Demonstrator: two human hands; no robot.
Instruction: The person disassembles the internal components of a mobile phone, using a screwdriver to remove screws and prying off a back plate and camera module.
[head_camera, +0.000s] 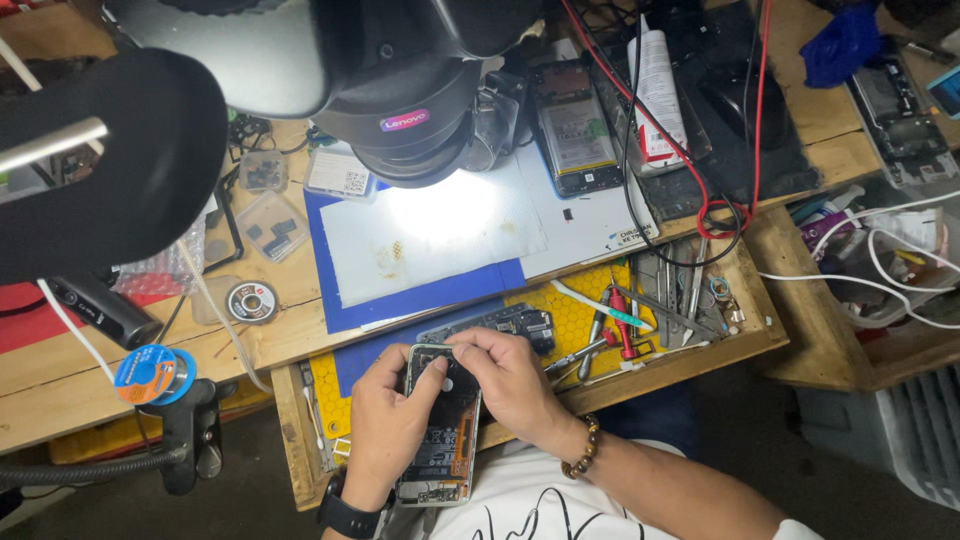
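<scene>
**Steady hands on the open phone**

Nearest, the left hand (385, 425) wraps firmly round the open phone (441, 430), low centre. Right hand (505, 375) pinches at its top edge; keep it braced. Farther off, tweezers (655, 310) wait right.

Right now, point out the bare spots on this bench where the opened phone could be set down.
Freest is the lit white mat under the microscope, bordered by the blue mat. The tool tray is crowded, and so is the cabled corner by the black mouse. Both hands hold the opened phone.
</scene>
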